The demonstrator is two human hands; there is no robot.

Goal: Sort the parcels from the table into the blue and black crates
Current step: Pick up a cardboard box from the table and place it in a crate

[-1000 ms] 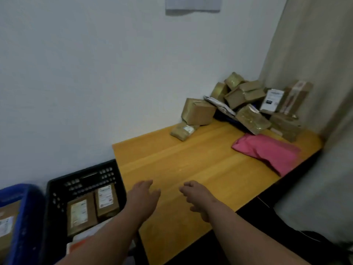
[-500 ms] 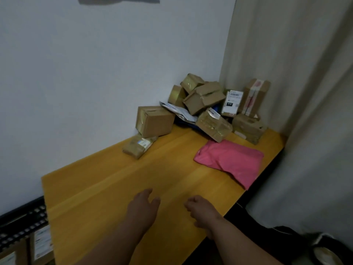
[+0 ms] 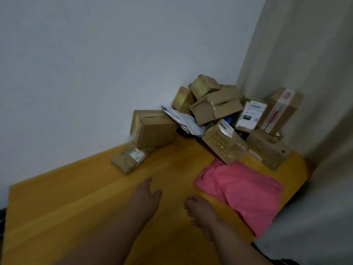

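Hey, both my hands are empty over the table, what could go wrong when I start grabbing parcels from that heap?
The heap is loosely stacked: pulling the tilted taped box from its front may bring down the boxes leaning above it. The brown box rests partly on the flat packet, so tugging the packet could tip it.

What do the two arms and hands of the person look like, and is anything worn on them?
Both forearms are bare as far as the picture shows: no sleeve reaches into view. The left hand and the right hand wear no gloves. No watch, ring or bracelet can be seen, though the picture is soft and dim, so a thin ring could be missed.
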